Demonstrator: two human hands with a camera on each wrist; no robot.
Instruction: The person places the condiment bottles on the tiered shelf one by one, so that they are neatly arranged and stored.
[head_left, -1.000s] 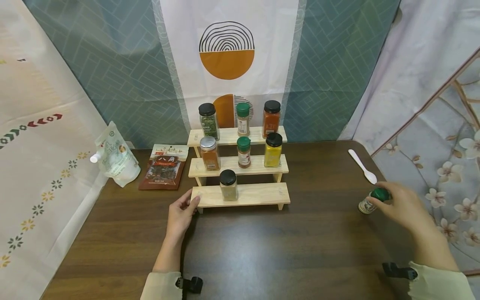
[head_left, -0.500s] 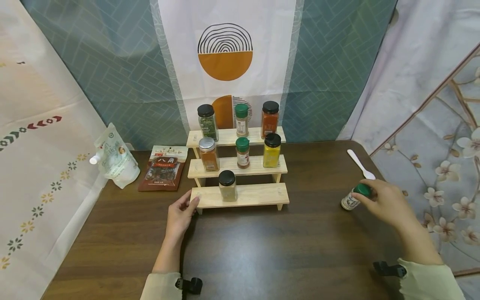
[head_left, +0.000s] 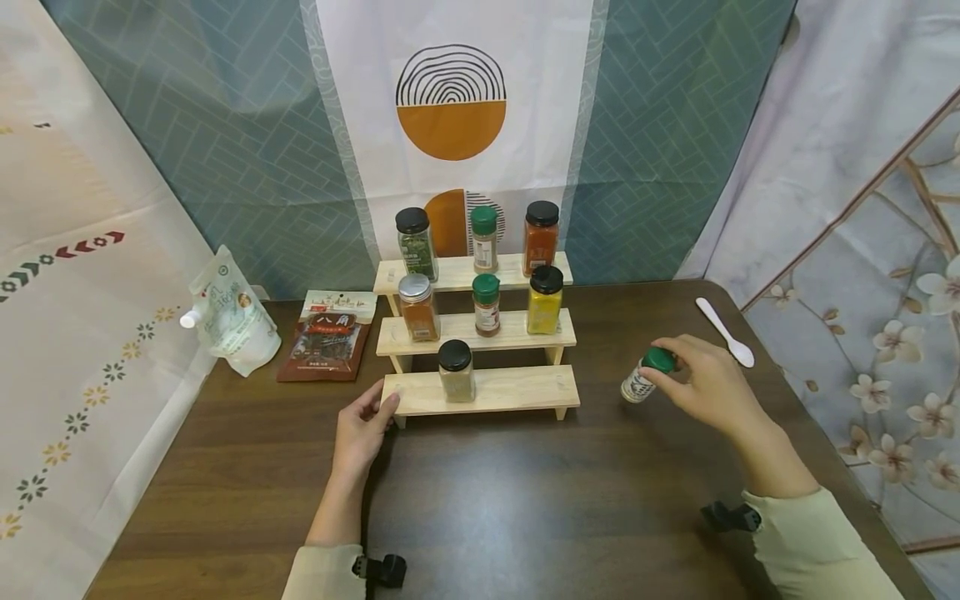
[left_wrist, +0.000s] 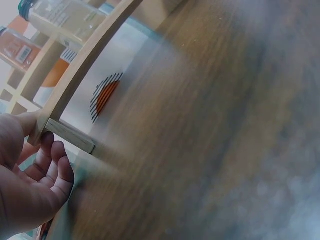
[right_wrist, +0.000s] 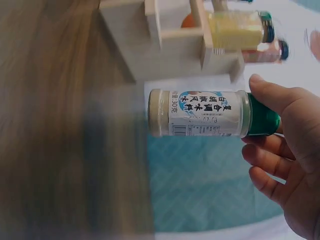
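My right hand (head_left: 701, 379) pinches a small spice jar (right_wrist: 205, 114) by its green cap, thumb on one side and fingers on the other. The jar has a white label and pale contents, and it tilts over the table to the right of the rack. My left hand (head_left: 362, 427) grips the left end of the lowest step of a three-tier wooden rack (head_left: 525, 390), thumb on top and fingers beneath. On that step stands a black-capped jar (head_left: 456, 372) of pale powder, left of the middle. The two upper steps carry three jars each.
A white plastic spoon (head_left: 726, 333) lies at the right, beyond my right hand. Left of the rack are a brown spice packet (head_left: 327, 337) and a white spouted pouch (head_left: 234, 315). Patterned cloths (head_left: 652, 125) hang behind and beside the table.
My right hand has carried the green-capped spice jar leftward across the table toward the rack, away from the spoon. My left hand stays on the rack's end.
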